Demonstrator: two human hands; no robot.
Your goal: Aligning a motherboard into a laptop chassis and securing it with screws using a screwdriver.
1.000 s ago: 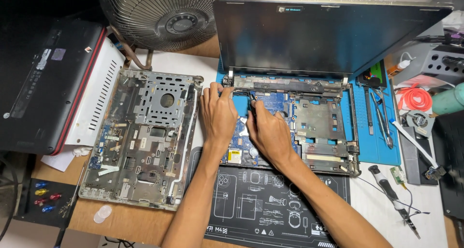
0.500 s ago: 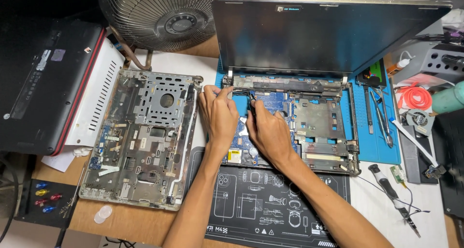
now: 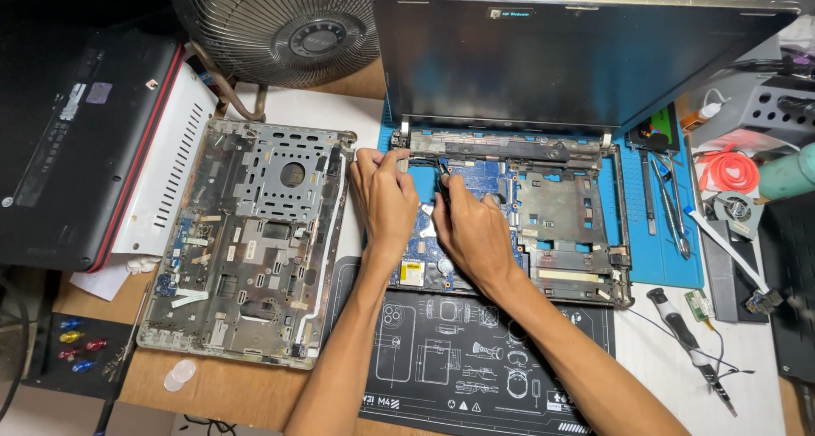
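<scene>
**Two hands at work inside an opened laptop**

At the far left of the desk [image 3: 221, 385] we see a closed black laptop with a red edge [image 3: 76, 139], lying partly over a white slotted cover [image 3: 170, 181]. Below it sits a small black tray of coloured pieces [image 3: 68, 351]. A metal fan [image 3: 289, 28] stands at the back. Next comes a removed grey laptop palmrest frame [image 3: 246, 241], lying underside up and just beside our left forearm.

Our left hand [image 3: 386, 198] rests on the left rear corner of the open laptop base [image 3: 560, 224], its fingertips pinched on a small part at the hinge bar; what exactly they hold, we cannot tell. Our right hand [image 3: 471, 228] lies just beside it over the blue motherboard [image 3: 488, 177], fingers closed around a thin dark tool [image 3: 443, 181] whose tip points at the board near the hinge. The laptop base sits on a blue work mat [image 3: 662, 249], its dark screen [image 3: 577, 62] tilted up behind. In front of it lies a black mat with white diagrams [image 3: 458, 351], under both forearms.

To the right, tweezers [image 3: 671, 207] lie on the blue mat; a black-handled screwdriver [image 3: 688, 343] rests on the desk, and a red coil [image 3: 730, 171] sits near a grey tool holder [image 3: 747, 113].
</scene>
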